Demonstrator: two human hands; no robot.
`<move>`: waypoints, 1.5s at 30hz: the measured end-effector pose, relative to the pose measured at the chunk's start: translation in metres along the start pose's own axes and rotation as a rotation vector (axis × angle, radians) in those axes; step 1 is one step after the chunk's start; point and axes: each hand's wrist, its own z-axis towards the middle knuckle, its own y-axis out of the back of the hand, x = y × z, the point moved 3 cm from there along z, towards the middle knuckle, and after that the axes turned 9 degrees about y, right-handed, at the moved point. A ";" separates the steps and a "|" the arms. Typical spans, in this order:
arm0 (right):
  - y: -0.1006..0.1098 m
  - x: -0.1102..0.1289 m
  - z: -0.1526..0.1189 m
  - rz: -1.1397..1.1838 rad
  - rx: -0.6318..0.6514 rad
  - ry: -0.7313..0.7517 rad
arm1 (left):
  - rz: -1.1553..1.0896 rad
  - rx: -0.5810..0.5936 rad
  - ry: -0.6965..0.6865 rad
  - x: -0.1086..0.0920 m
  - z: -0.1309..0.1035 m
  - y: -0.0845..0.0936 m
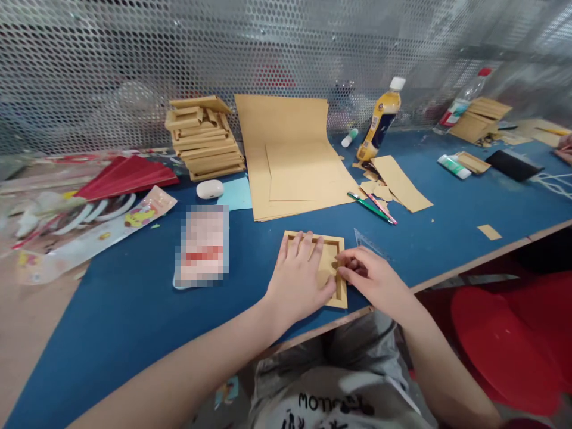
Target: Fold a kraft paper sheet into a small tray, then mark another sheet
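Note:
A shallow brown cardboard tray (pixel 342 293) with raised walls lies near the front edge of the blue table. My left hand (pixel 295 279) rests over its left part, fingers spread towards the far wall and thumb near the right wall. With thumb and fingers bent together, my right hand (pixel 376 275) pinches the tray's right wall. The tray's left side is mostly covered by my left hand. A clear set square (pixel 370 243) lies just beyond my right hand.
Behind are stacked cardboard pieces (pixel 208 146), large brown sheets (pixel 299 179) and a yellow bottle (pixel 379 122). A green pen (pixel 370 208) lies by paper scraps. Left are a phone (pixel 203 247) and white case (pixel 210 189). A red stool (pixel 504 351) stands right. Another person's hand (pixel 565 149) shows far right.

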 end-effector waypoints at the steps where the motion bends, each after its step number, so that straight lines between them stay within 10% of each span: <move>1: 0.001 0.000 -0.004 0.028 0.051 0.001 | 0.001 -0.001 0.001 0.000 0.000 0.000; 9: 0.006 -0.006 -0.011 0.217 0.234 -0.027 | 0.025 -0.027 0.024 0.000 -0.002 -0.002; 45: 0.014 -0.002 -0.001 -0.023 0.334 0.191 | 0.058 0.008 0.041 -0.003 -0.001 0.000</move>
